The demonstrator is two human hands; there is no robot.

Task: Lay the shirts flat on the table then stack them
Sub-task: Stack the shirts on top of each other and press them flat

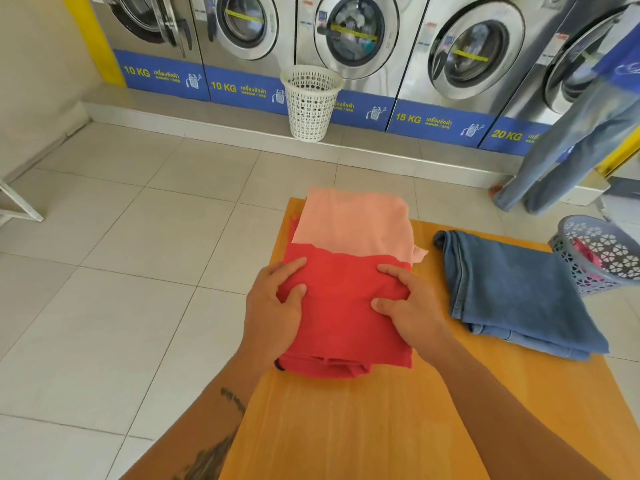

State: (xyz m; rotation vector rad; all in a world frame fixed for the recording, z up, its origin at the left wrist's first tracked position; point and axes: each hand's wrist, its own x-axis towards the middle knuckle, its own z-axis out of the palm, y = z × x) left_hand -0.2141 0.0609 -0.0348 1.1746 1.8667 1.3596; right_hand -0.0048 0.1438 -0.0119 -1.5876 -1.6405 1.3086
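Note:
A folded red shirt (343,320) lies on the orange wooden table (363,427), partly over a folded pink shirt (353,220) that reaches toward the table's far edge. My left hand (277,306) grips the red shirt's left edge, thumb on top and fingers curled around the fold. At the right side of the same shirt, my right hand (405,299) pinches a bunched fold between thumb and fingers. The near end of the red shirt shows several folded layers.
Folded blue jeans (516,292) lie on the table's right part. A grey basket (602,251) with clothes stands at the right edge. A white basket (310,102) sits on the floor before the washing machines (353,32). A person in jeans (568,147) stands far right.

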